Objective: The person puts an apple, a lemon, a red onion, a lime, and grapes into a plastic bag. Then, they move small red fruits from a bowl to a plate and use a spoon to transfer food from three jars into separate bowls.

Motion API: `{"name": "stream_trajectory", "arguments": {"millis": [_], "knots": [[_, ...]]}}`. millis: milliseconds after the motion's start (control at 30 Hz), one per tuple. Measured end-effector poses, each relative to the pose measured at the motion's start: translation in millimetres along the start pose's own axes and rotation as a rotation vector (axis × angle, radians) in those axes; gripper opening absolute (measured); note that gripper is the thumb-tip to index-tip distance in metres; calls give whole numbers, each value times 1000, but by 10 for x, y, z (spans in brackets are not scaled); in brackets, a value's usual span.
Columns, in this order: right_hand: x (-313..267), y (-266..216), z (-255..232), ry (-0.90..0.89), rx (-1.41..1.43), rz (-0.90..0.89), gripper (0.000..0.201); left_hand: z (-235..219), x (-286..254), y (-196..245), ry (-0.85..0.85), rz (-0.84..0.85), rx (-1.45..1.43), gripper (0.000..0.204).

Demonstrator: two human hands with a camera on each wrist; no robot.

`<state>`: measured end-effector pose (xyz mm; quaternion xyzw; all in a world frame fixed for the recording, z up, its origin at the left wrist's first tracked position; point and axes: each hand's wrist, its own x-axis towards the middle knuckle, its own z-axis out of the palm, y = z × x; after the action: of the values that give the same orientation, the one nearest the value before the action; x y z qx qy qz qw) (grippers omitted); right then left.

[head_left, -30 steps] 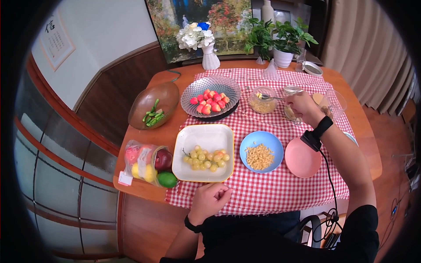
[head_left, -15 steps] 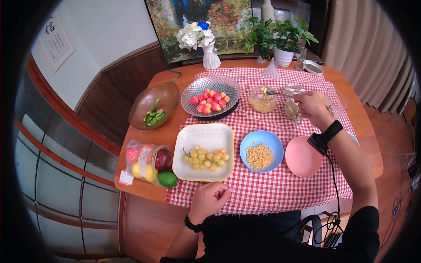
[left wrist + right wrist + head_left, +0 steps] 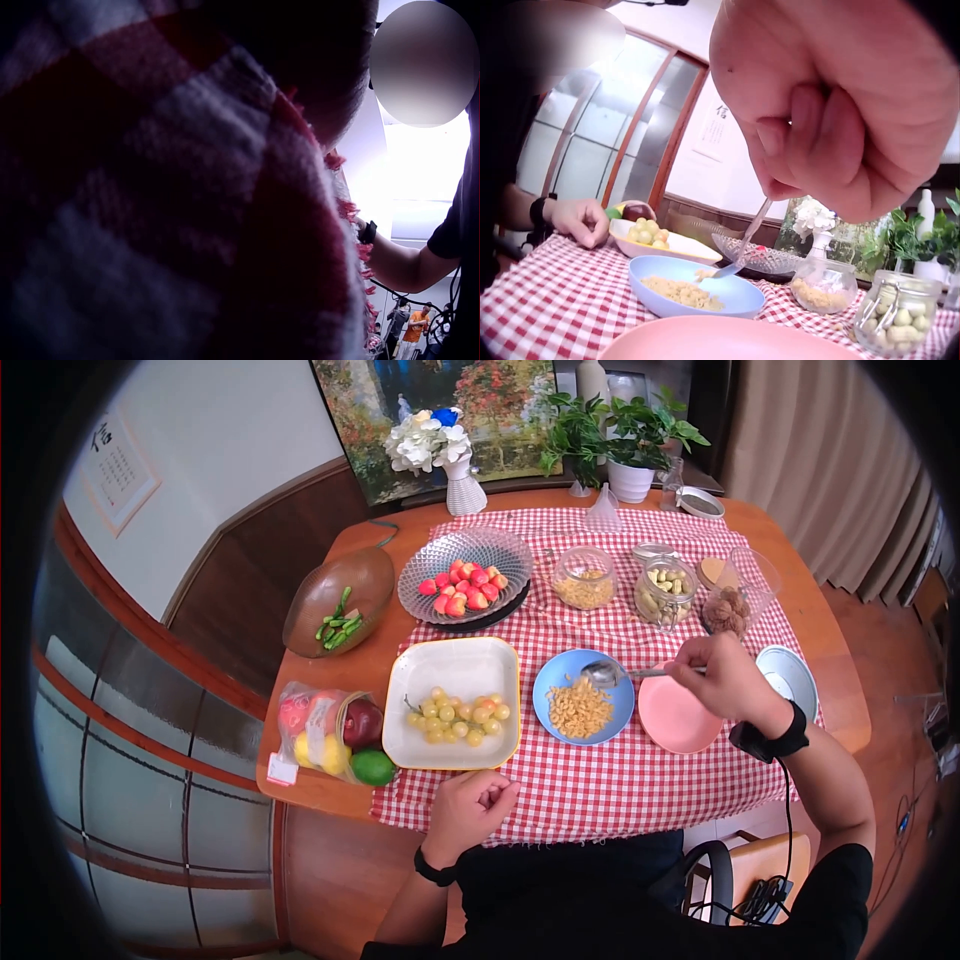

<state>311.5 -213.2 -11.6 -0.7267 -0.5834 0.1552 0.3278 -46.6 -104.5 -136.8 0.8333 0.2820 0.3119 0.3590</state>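
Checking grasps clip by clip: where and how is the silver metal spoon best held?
Probably pinch the spoon's slender handle, from above and the right: the head is over the round light-blue bowl, the handle sloping up into the right hand.

Silver spoon (image 3: 602, 675), blue bowl (image 3: 546, 685), pink plate (image 3: 680, 716), red-and-white checked cloth (image 3: 600, 790), yellow-rimmed white dish (image 3: 450, 663), green fruit (image 3: 373, 768)

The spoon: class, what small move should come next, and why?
Probably dip the spoon into the pale pieces and scoop: the right hand grips its handle, and its scooping end is at the blue bowl, right beside the heap.
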Motion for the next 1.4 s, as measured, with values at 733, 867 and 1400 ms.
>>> {"name": "stream_trajectory", "arguments": {"millis": [733,867,1400], "knots": [[1573,410,136,272,-366,-1,21,-39,-8,6,-31,-22,17,15],[1817,548,289,211,-400,65,21,-41,-9,4,-33,-33,3,15],[1641,395,225,27,469,532,16,-4,1,-13,6,3,-22,16]]}}
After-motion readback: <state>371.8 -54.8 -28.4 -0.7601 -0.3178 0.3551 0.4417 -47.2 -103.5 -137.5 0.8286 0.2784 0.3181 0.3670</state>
